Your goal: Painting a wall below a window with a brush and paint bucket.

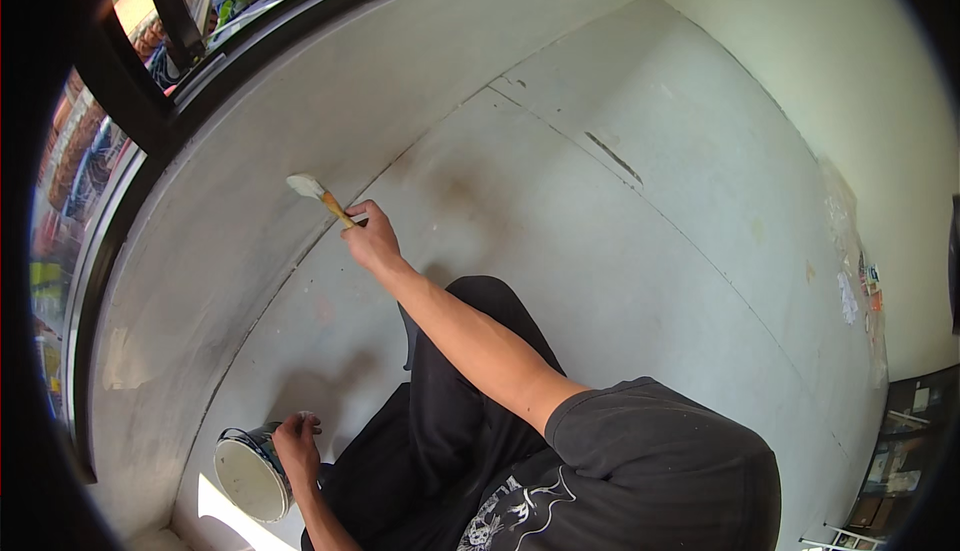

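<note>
My right hand (pixel 371 239) is closed round the wooden handle of a paintbrush (pixel 331 205). Its pale, paint-covered bristles are up against the low grey-white wall (pixel 230 171) under the window. At lower left, my left hand (pixel 297 448) grips the near side of a paint bucket (pixel 252 479), with the fingertips curled by the rim. Pale paint shows inside the bucket, which is tilted and held beside my knee. Part of the left hand's grip is hidden by the hand itself.
The light grey floor (pixel 620 261) has a seam and a dark scratch (pixel 613 158). A dark window frame (pixel 150 141) tops the wall. Plastic sheeting with bits of rubbish (pixel 850 291) lies along the right wall. Dark shelving (pixel 905 451) stands at lower right.
</note>
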Tool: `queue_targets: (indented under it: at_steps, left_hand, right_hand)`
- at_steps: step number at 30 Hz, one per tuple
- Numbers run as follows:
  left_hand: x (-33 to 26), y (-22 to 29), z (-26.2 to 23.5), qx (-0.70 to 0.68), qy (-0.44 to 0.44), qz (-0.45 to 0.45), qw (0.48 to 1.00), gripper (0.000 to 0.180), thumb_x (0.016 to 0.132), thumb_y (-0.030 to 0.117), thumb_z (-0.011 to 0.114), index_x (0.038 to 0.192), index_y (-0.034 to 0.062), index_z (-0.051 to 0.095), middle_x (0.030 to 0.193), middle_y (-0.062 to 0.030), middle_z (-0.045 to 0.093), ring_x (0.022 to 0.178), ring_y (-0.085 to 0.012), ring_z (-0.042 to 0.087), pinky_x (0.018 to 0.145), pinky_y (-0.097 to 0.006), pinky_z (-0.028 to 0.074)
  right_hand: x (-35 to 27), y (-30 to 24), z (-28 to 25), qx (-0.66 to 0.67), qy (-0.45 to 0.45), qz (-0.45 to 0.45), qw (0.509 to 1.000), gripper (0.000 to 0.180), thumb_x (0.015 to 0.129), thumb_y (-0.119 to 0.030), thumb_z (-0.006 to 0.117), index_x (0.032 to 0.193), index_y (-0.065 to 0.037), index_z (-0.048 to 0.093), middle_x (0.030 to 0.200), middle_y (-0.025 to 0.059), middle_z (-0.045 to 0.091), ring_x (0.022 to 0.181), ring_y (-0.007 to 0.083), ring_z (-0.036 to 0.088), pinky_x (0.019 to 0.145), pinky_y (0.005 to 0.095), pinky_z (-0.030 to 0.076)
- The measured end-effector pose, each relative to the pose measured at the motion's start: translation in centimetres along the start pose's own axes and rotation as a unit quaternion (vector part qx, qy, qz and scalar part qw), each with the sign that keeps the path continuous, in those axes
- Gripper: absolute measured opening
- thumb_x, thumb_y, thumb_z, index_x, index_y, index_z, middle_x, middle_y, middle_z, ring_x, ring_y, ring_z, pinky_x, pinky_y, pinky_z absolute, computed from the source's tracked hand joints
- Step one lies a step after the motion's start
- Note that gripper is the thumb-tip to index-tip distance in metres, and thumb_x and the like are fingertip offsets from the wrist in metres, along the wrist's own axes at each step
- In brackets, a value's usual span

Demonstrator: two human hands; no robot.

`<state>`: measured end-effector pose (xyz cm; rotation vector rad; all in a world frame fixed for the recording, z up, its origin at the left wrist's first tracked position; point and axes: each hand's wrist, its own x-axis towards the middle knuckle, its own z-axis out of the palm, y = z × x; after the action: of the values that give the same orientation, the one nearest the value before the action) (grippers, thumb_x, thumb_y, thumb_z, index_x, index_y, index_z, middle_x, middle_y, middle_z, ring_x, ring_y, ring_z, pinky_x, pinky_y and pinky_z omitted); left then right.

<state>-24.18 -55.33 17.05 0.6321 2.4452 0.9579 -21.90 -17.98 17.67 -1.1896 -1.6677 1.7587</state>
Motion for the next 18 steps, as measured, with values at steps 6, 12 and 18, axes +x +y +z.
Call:
queue_targets:
  at_steps: [6, 12, 18]
  left_hand:
    - [-0.4, 2.5, -0.8, 0.039, 0.022, 0.005, 0.999, 0.017, 0.088, 0.012, 0.07, 0.096, -0.0023, 0.075, 0.083, -0.0171, 0.075, 0.073, -0.0268, 0.075, 0.071, -0.037, 0.056]
    - [-0.5, 3.4, -0.5, 0.1, 0.034, 0.014, 0.994, 0.021, 0.083, 0.021, 0.078, 0.088, 0.0018, 0.073, 0.081, -0.0176, 0.073, 0.08, -0.0372, 0.071, 0.074, -0.045, 0.055]
    - [-0.8, 1.8, -0.4, 0.12, 0.039, 0.039, 0.991, 0.021, 0.087, 0.021, 0.073, 0.089, 0.0004, 0.074, 0.08, -0.0191, 0.072, 0.079, -0.0397, 0.069, 0.073, -0.047, 0.054]
  right_hand:
    - [0.5, 1.0, 0.4, 0.104, 0.052, -0.015, 0.993, 0.034, 0.091, -0.009, 0.061, 0.121, -0.007, 0.045, 0.082, 0.0084, 0.056, 0.075, 0.0193, 0.057, 0.066, 0.0376, 0.046]
    - [-2.6, 3.6, 5.2, -0.041, -0.159, -0.103, 0.981, 0.033, 0.096, -0.015, 0.067, 0.12, -0.007, 0.047, 0.084, 0.0056, 0.058, 0.073, 0.0158, 0.053, 0.066, 0.0343, 0.045]
    - [-6.1, 3.0, 6.3, -0.141, -0.371, -0.165, 0.903, 0.029, 0.095, -0.016, 0.07, 0.118, -0.006, 0.055, 0.083, 0.0049, 0.06, 0.072, 0.0137, 0.053, 0.066, 0.0321, 0.045]
